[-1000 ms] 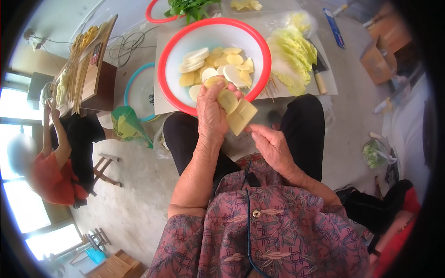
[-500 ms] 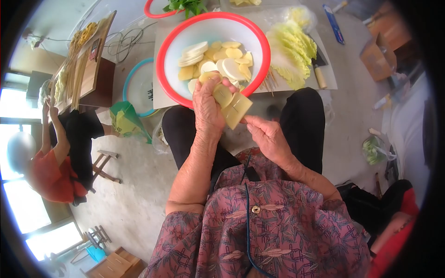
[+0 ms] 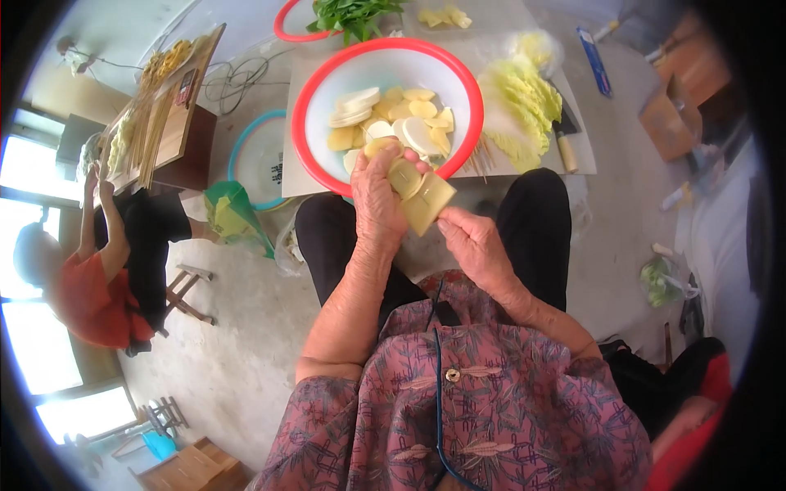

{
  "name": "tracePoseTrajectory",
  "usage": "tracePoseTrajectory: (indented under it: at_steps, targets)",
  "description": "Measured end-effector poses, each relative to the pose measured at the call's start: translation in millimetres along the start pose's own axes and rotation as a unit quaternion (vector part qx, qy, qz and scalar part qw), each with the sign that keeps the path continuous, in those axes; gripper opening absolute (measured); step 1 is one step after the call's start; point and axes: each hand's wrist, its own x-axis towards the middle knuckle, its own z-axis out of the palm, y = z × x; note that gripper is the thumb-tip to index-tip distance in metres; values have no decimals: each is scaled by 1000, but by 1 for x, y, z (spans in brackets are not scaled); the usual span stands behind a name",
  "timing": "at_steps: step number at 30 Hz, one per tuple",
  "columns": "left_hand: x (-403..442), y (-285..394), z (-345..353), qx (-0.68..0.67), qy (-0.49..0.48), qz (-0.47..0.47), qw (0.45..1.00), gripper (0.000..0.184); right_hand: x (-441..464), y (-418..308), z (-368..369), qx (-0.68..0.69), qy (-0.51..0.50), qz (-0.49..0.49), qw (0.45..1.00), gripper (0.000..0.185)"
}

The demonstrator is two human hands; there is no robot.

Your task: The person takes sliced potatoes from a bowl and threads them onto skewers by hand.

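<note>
My left hand (image 3: 381,196) is closed around several thin pale-yellow slices (image 3: 427,203), which look like potato. They lie flat, overlapping, with short lengths of a thin stick showing where it passes through them. My right hand (image 3: 476,245) pinches at the lower right corner of these slices, where the end of the stick seems to be; the fingertips mostly hide it. Just beyond my left hand stands a white basin with a red rim (image 3: 300,123). Inside are yellow slices (image 3: 422,108) and rounder white slices (image 3: 419,135).
Bamboo skewers (image 3: 481,155), cabbage leaves (image 3: 524,106) and a knife handle (image 3: 566,154) lie right of the basin. Leafy greens (image 3: 352,16) are behind it. At the left, a person in an orange top (image 3: 94,299) works at a wooden table (image 3: 176,135). A wooden stool (image 3: 192,282) stands nearby.
The whole view has shifted slightly, moving the basin and hands a little right and down in the picture. My hands keep nearly the same hold on the slices.
</note>
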Motion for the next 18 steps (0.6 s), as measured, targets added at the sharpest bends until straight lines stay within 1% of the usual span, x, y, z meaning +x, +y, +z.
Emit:
tracePoseTrajectory:
  at_steps: [7, 9, 10, 12, 13, 14, 16, 17, 18]
  targets:
    - [0, 15, 1, 8, -41, 12, 999, 14, 3, -12, 3, -2, -17, -2, 1000, 17]
    - [-1, 20, 2, 5, -20, 14, 1000, 14, 5, -11, 7, -49, 10, -62, 997, 17]
    - [1, 22, 2, 1, -29, 12, 1000, 14, 5, -15, 8, -56, 16, -66, 996, 17]
    - [8, 27, -6, 7, 12, 29, 999, 16, 3, -24, 10, -31, -29, 12, 999, 17]
    - [12, 30, -11, -20, 15, 38, 999, 18, 2, -23, 10, -53, -33, 11, 998, 16]
    - [18, 34, -17, -37, 13, 42, 998, 19, 1, -21, 9, -61, -25, 6, 998, 16]
    - [27, 42, -28, -51, 13, 41, 998, 18, -1, -13, 10, -99, -17, -51, 994, 15]
    - [31, 44, -32, -50, 4, 29, 998, 21, -1, -11, 8, -117, -23, -45, 992, 14]
    - [35, 46, -32, -50, -5, 19, 999, 24, 2, -22, 4, -132, -77, 54, 987, 14]
